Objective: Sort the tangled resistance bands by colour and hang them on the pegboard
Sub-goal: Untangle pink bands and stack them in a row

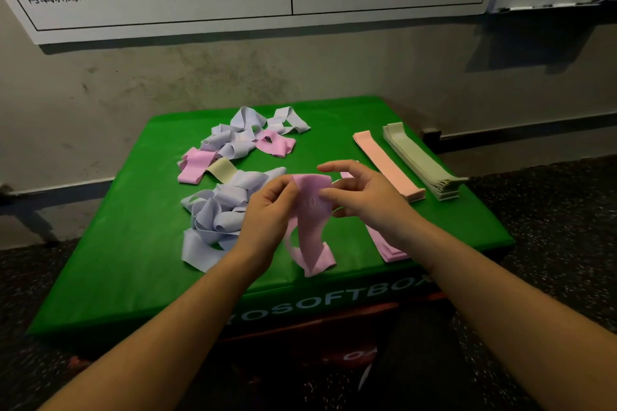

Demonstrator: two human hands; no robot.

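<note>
matt rubbery pink band (314, 207), glossy green box top (140, 243)

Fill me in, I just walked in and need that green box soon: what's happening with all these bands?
A person is sorting resistance bands on the green soft box. Both the left hand and right hand pinch a pink band, straightening it. Flat stacks already lie at the right: a peach stack, a pale green stack, and a pink stack under the right wrist. Tangled lilac bands and a mixed heap remain. No pegboard shows, nothing hung.
</note>
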